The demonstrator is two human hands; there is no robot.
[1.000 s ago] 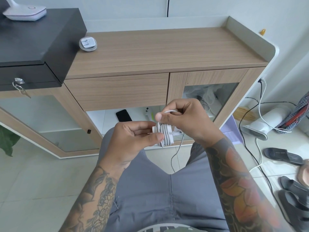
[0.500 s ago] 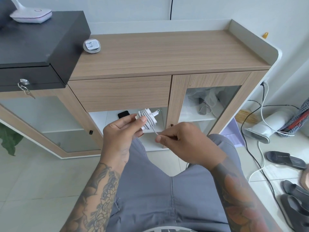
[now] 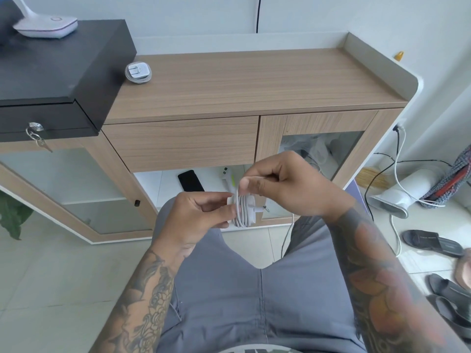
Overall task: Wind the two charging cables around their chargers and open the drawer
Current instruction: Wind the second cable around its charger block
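My left hand (image 3: pixel 201 212) grips a white charger (image 3: pixel 244 210) with several turns of white cable around it, held above my lap. My right hand (image 3: pixel 288 184) pinches the cable (image 3: pixel 238 192) at the top of the charger, and the loose cable end hangs down between my knees. A second white charger (image 3: pixel 138 72), its cable coiled around it, lies on the wooden cabinet top (image 3: pixel 254 80) at the left. The wooden drawer (image 3: pixel 183 142) in the cabinet front is closed.
A black box (image 3: pixel 61 70) with a keyed lock (image 3: pixel 35 128) and a white lamp base (image 3: pixel 48 25) sits at the left. A black phone (image 3: pixel 190 180) lies on the open shelf under the drawer. A white fan (image 3: pixel 397 197), cables and sandals (image 3: pixel 430 243) lie on the floor at right.
My right hand rose from below the charger to its top, carrying the cable around it. My left hand dropped with the charger and turned it.
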